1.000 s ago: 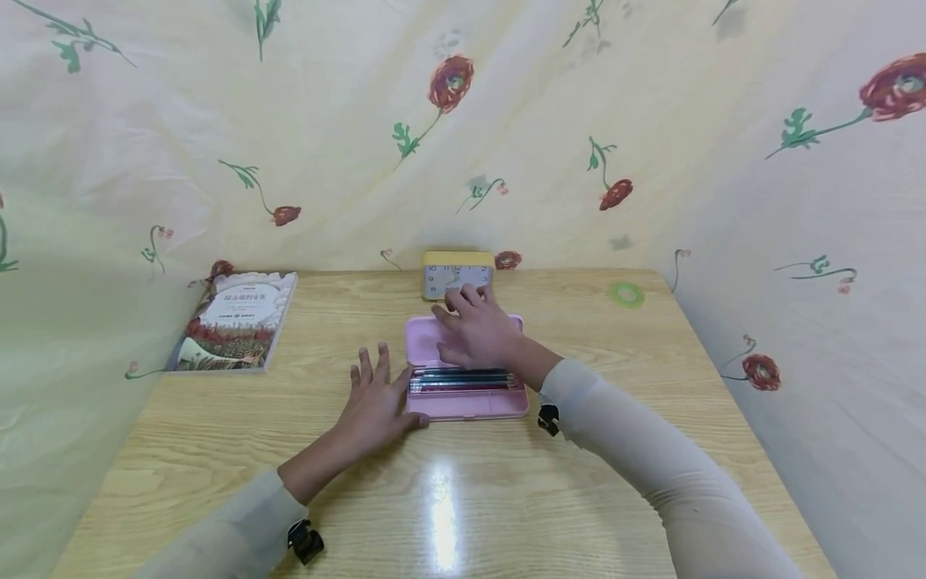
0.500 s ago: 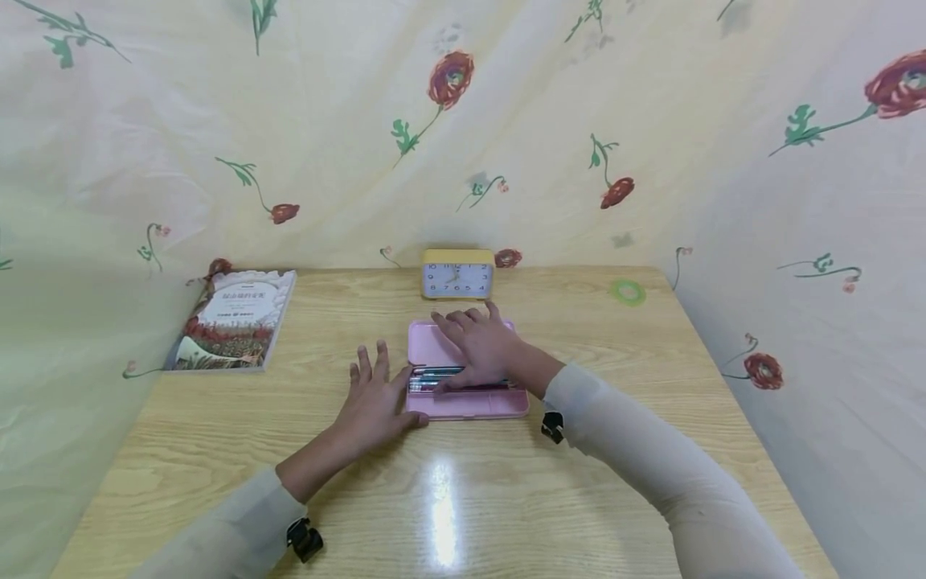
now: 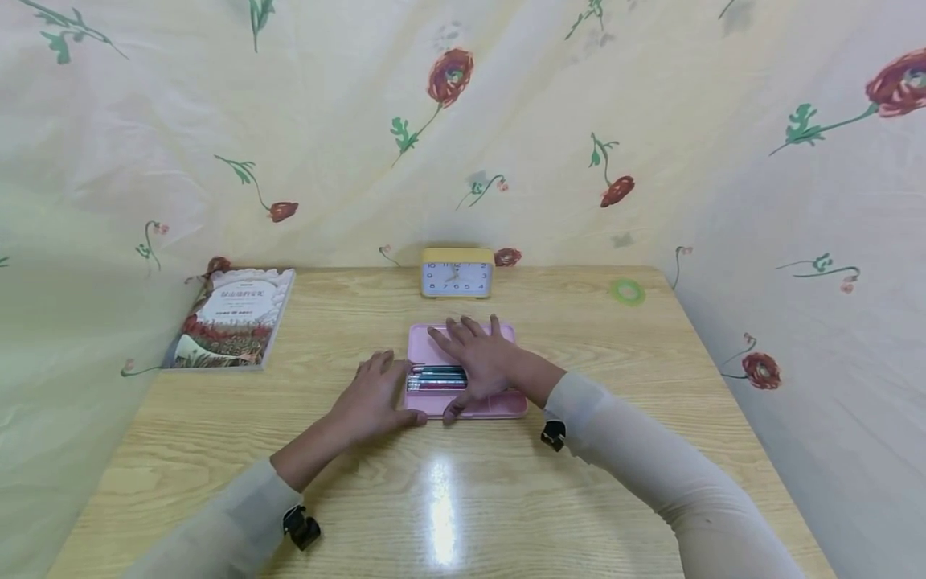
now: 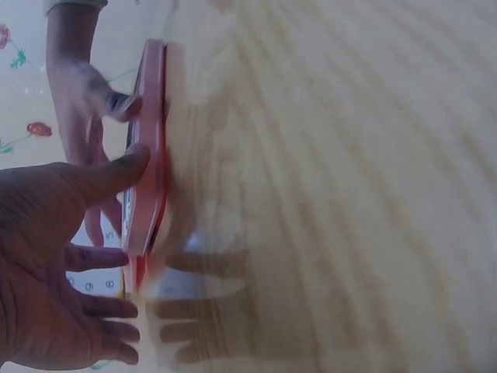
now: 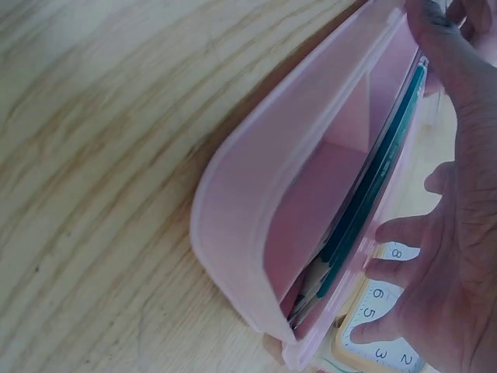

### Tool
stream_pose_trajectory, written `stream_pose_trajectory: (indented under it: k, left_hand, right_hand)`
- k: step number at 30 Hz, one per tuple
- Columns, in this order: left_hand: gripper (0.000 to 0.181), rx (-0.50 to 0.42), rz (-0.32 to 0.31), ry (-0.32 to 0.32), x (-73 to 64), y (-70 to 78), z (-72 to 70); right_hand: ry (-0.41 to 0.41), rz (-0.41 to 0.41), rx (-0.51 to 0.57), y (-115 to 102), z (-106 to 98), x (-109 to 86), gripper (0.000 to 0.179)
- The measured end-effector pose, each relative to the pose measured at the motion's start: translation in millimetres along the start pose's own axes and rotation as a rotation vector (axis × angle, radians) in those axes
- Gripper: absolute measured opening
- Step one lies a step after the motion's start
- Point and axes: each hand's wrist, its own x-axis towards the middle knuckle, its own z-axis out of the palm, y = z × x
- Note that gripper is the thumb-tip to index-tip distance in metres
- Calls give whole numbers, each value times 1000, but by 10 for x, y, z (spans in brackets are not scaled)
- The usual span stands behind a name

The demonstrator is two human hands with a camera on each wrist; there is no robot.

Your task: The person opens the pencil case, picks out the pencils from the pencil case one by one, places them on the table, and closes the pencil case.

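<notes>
A pink pencil case [image 3: 421,341] lies with its lid folded back on the table. Several dark green and red pencils [image 3: 436,378] fill its rear compartment. My left hand [image 3: 367,402] is at the case's left end, its thumb on the front wall and its fingers extended by the left side, as the left wrist view shows. Over the right half of the case spreads my right hand [image 3: 483,362]; its fingers reach across the lid and its thumb is at the front rim. That hand hides part of the pencils. The right wrist view shows an inner divider [image 5: 349,116] in the front compartment.
A yellow alarm clock [image 3: 456,273] stands behind the case against the floral curtain [image 3: 347,104]. At the back left lies a book [image 3: 239,318]. A round green object [image 3: 627,292] rests at the back right of the wooden table [image 3: 593,490].
My right hand has come down and toward the front, from over the lid and clock to across the case, its thumb now at the front rim. My left fingers have bent slightly lower.
</notes>
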Motion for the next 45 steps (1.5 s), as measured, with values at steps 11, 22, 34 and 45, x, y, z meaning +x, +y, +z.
stream_pose_trajectory:
  k: [11, 22, 34, 45]
  left_hand:
    - [145, 60, 3, -84, 200, -101, -24]
    - [146, 74, 33, -146, 214, -140, 17]
    - [145, 58, 18, -144, 186, -122, -15]
    - [147, 46, 28, -132, 195, -126, -26]
  right_hand:
    - [-17, 7, -10, -44, -66, -10, 154]
    - [-53, 26, -5, -71, -24, -45, 152]
    - [203, -149, -110, -270, -105, -156, 34]
    - [142, -86, -251, -422, -83, -177, 16]
